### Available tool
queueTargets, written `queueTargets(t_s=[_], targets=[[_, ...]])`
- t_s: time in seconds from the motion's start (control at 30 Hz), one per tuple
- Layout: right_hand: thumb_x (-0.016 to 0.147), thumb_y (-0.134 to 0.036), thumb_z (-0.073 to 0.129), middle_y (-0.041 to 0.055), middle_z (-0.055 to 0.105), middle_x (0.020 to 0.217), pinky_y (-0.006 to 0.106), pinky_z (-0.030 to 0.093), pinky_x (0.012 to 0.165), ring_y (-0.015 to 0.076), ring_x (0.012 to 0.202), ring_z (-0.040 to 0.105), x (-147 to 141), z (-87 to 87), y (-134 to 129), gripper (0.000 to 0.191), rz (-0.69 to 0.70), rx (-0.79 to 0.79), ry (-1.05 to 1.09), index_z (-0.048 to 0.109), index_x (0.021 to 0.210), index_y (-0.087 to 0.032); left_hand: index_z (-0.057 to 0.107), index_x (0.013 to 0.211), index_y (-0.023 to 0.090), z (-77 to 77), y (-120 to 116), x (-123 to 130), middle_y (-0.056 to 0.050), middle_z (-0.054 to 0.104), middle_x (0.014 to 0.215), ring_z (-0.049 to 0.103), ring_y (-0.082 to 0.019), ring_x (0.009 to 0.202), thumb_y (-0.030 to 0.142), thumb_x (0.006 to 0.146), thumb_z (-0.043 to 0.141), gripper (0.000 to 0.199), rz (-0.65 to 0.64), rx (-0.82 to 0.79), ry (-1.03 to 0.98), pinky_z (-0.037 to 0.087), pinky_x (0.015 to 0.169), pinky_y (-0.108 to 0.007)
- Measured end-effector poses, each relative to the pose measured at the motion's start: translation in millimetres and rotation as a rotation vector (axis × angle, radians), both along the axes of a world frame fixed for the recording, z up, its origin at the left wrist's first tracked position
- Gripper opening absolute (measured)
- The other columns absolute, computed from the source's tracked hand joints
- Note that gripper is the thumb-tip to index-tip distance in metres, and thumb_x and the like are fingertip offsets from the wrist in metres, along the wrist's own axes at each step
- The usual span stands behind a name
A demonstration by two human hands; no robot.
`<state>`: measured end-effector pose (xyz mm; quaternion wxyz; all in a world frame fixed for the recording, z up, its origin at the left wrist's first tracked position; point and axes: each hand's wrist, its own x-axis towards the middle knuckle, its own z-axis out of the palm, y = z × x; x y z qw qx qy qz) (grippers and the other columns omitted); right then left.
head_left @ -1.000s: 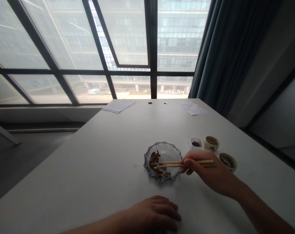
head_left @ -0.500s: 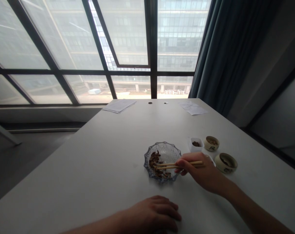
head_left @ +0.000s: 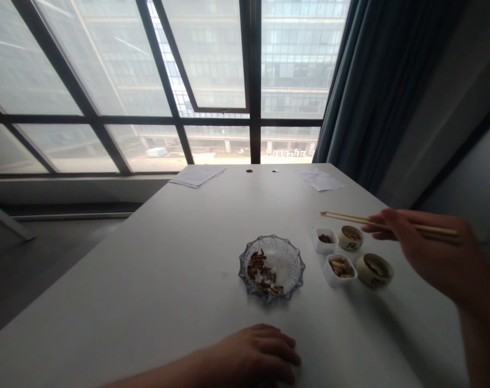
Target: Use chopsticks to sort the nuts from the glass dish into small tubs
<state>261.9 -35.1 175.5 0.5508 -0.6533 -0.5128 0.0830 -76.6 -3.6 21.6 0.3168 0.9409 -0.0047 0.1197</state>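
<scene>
My right hand point(head_left: 422, 242) is closed on a pair of chopsticks point(head_left: 356, 219), raised above the small dishes with the tips pointing left. A small bit may be between the tips; it is too small to be sure. Below the tips stand a small white dish point(head_left: 324, 249) with dark brown bits and a beige cup point(head_left: 350, 237). Nearer me are another white dish point(head_left: 337, 281), holding pale tan pieces, and a second beige cup point(head_left: 376, 271). A scalloped glass bowl point(head_left: 291, 258) holds dark brown elongated pieces at its left side. My left hand point(head_left: 264, 353) rests open on the table in front of it.
The white table point(head_left: 167, 269) stretches toward the windows. At its far end lie a stack of paper point(head_left: 199, 175) on the left and another sheet point(head_left: 321, 179) on the right. A dark blue curtain point(head_left: 361, 97) hangs at the right.
My right hand has lifted the chopsticks out of the glass bowl and carried them right and away from me, above the small dishes. The near white dish is now uncovered. My left hand stays still.
</scene>
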Motion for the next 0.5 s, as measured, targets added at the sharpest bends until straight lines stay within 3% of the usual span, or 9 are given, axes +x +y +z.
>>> queueTargets(t_s=[0.13,0.3,0.5], targets=[[0.09,-0.057,0.075,0.0116,0.083,0.088,0.041,0.067,0.07,0.0327,0.079,0.081,24.0,3.7,-3.7,0.036,-0.192,0.088,-0.079,0.081,0.094,-0.021,0.067,0.122,0.021,0.4,-1.7,-0.1,-0.007,0.072,0.134,0.062,-0.023,0.135,0.025,0.104,0.059,0.02,0.018,0.01,0.008,0.045,0.12,-0.034],[0.093,-0.055,0.071,0.0096,0.083,0.087,0.043,0.066,0.072,0.0361,0.081,0.081,36.8,3.2,-6.7,0.03,-0.244,0.097,-0.172,0.08,0.096,-0.027,0.067,0.121,0.02,4.8,-3.2,0.1,-0.006,0.072,0.135,0.062,-0.023,0.135,0.026,0.105,0.058,0.02,0.034,0.01,0.024,0.045,0.12,-0.033],[0.094,-0.061,0.066,0.0116,0.081,0.081,0.043,0.065,0.069,0.0365,0.078,0.081,42.7,-0.4,-1.7,0.039,-0.271,0.002,-0.251,0.078,0.092,-0.024,0.067,0.121,0.02,2.5,-2.3,0.2,-0.007,0.072,0.135,0.063,-0.023,0.135,0.027,0.106,0.056,0.021,0.031,0.019,0.004,0.045,0.12,-0.033]])
